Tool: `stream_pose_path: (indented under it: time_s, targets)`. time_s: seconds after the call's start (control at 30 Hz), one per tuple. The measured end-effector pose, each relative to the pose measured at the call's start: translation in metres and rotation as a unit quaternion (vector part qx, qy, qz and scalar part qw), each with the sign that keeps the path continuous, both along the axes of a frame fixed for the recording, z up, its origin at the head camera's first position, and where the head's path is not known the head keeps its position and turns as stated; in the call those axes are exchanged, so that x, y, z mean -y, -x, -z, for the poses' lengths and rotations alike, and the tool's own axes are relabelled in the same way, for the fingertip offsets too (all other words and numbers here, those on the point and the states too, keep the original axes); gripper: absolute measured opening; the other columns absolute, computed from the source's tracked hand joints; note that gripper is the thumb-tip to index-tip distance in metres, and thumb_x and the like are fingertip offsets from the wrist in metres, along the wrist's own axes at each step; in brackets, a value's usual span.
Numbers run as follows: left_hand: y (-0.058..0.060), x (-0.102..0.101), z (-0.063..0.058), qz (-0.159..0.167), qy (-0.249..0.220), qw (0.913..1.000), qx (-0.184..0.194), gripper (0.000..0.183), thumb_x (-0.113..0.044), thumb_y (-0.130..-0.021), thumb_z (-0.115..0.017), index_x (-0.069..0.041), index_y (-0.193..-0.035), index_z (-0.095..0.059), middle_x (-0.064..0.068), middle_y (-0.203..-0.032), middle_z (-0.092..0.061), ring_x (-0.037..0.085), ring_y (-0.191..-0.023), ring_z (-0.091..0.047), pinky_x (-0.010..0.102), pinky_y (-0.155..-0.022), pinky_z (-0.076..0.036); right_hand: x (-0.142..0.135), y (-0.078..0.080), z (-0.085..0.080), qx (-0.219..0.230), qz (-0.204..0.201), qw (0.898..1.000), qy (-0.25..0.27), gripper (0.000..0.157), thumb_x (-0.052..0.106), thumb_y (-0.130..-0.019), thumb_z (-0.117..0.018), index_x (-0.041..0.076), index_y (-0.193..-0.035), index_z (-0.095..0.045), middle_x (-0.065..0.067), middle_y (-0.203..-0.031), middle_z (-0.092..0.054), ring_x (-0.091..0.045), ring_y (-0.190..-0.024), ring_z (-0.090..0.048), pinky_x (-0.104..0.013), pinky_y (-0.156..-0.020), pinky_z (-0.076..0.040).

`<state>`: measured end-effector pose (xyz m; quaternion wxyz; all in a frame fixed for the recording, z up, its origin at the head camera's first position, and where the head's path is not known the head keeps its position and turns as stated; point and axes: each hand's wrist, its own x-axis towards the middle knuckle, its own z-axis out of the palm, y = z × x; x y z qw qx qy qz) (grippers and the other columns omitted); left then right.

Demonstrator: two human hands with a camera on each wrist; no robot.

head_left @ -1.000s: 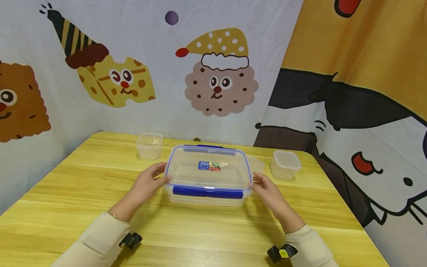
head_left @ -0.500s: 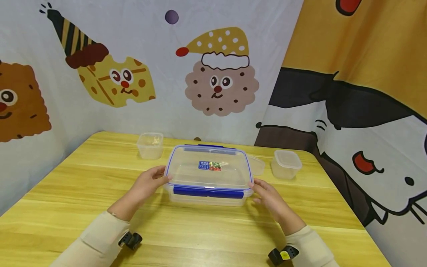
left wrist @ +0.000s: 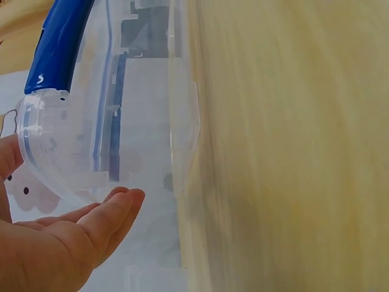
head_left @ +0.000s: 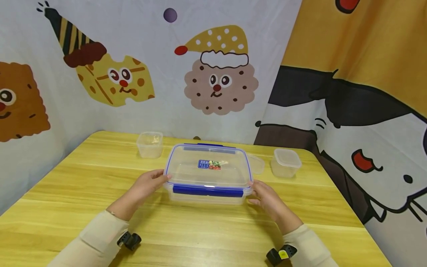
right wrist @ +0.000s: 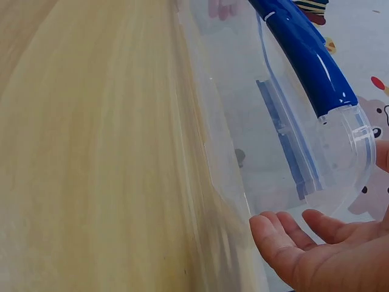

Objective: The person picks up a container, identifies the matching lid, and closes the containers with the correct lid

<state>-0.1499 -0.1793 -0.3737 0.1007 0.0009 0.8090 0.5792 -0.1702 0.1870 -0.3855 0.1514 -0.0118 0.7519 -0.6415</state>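
Observation:
A clear plastic food storage box (head_left: 200, 176) with a blue-edged lid and a blue front latch (head_left: 207, 191) stands on the table. My left hand (head_left: 146, 186) grips its left front corner, thumb on the lid's edge. In the left wrist view the other fingers (left wrist: 109, 222) lie under the rim, beside the clear wall. At the right front corner my right hand (head_left: 269, 200) holds the box likewise, thumb on top and fingers (right wrist: 276, 240) below the rim. The latch is down against the front in the head view.
A small clear tub (head_left: 149, 146) stands at the back left of the wooden table (head_left: 213, 237). Another small lidded tub (head_left: 285, 164) stands at the right. Between it and the box, a clear plastic piece (head_left: 257, 165) shows partly. A printed cloth (head_left: 133, 118) hangs behind.
The right hand's fingers have moved from beside the box's right edge to below the rim at its front corner. Left hand and box stay in place.

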Motion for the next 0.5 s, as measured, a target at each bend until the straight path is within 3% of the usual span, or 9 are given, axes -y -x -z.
stream_pose_path:
  time_s: [0.23, 0.5]
  targets:
    - [-0.0008, 0.0013, 0.0012, 0.012, -0.024, 0.999, 0.036, 0.076, -0.038, -0.101, -0.048, 0.018, -0.145, -0.019, 0.034, -0.151, -0.021, 0.048, -0.136, -0.029, 0.055, -0.113, -0.024, -0.0002, 0.0025, 0.0023, 0.003, 0.0, 1.0, 0.018, 0.047, 0.025, -0.1, -0.043, -0.008, -0.133, -0.04, -0.002, -0.113, -0.057, -0.009, -0.104, -0.054, -0.034, -0.092, -0.049]
    - [-0.0003, 0.0007, 0.0038, 0.005, -0.028, 0.9989, 0.038, 0.075, -0.039, -0.101, -0.048, 0.016, -0.145, -0.023, 0.032, -0.149, -0.028, 0.049, -0.135, -0.03, 0.055, -0.113, -0.024, -0.0006, 0.0026, 0.0043, 0.012, -0.002, 0.999, 0.042, 0.042, 0.027, -0.102, -0.043, -0.005, -0.129, -0.043, 0.005, -0.102, -0.059, -0.008, -0.099, -0.056, -0.033, -0.09, -0.049]
